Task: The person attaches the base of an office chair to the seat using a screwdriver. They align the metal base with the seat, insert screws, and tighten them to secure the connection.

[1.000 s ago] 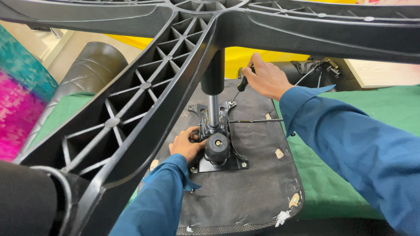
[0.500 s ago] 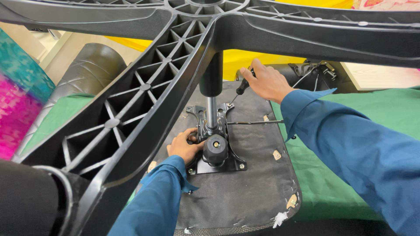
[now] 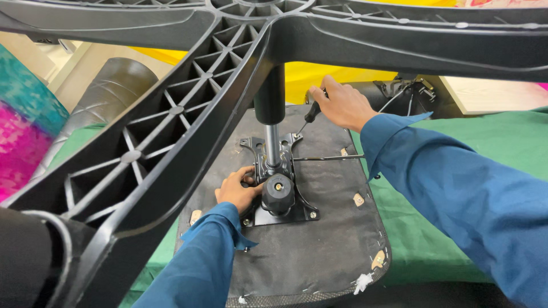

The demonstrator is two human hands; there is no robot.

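Note:
An office chair lies upside down, its black seat underside (image 3: 319, 245) facing up on a green cloth. A black metal mechanism plate (image 3: 285, 188) with a round knob (image 3: 278, 193) is fixed to the seat, and a gas column (image 3: 269, 114) rises from it to the black star base (image 3: 188, 120) close to the camera. My left hand (image 3: 237, 191) rests on the plate's left side beside the knob. My right hand (image 3: 342, 105) grips a screwdriver (image 3: 309, 114) whose tip points down at the plate's far corner.
A thin metal lever (image 3: 328, 157) sticks out of the mechanism to the right. A black padded chair part (image 3: 108, 91) lies at the left, near a pink and teal cloth (image 3: 23, 125). More black chair hardware (image 3: 408, 91) sits behind my right hand. Yellow fabric (image 3: 319, 77) lies beyond.
Almost nothing has moved. My right hand stays on the screwdriver at the plate's far corner with a slight shift of the wrist, and my left hand remains on the plate.

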